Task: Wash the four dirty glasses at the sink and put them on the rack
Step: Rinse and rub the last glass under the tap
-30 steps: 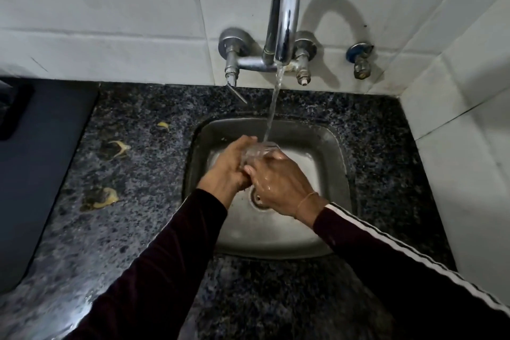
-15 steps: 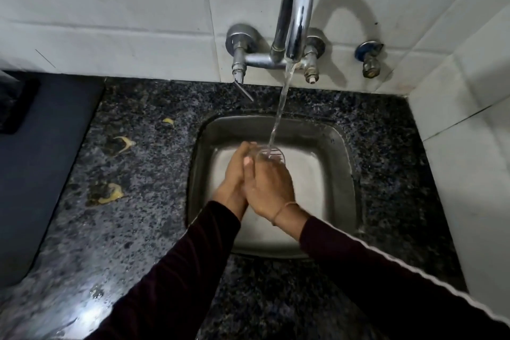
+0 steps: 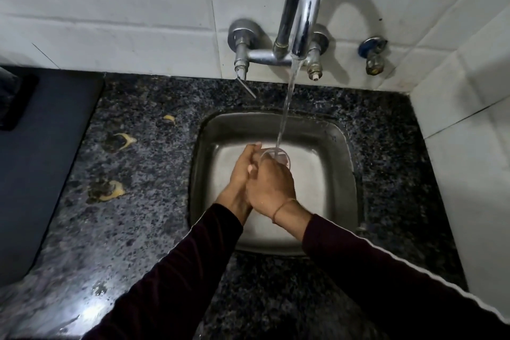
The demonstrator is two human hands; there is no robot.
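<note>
A clear glass (image 3: pixel 278 156) is held upright over the steel sink (image 3: pixel 342 174), its open rim under the stream of water from the chrome tap (image 3: pixel 300 5). My right hand (image 3: pixel 271 188) wraps around the glass from the near side. My left hand (image 3: pixel 242 171) presses against its left side, fingers pointing up. Most of the glass is hidden behind both hands; only the rim shows. No other glasses and no rack are in view.
Dark speckled granite counter (image 3: pixel 138 229) surrounds the sink, with yellowish scraps (image 3: pixel 110 190) on its left part. A dark flat object (image 3: pixel 41 160) lies at the far left. White tiled walls stand behind and to the right. A small valve (image 3: pixel 372 55) sits right of the tap.
Both hands have turned the glass upright under the stream and shifted slightly; the rim now faces up. The camera has tilted, so the tap sits higher in the frame.
</note>
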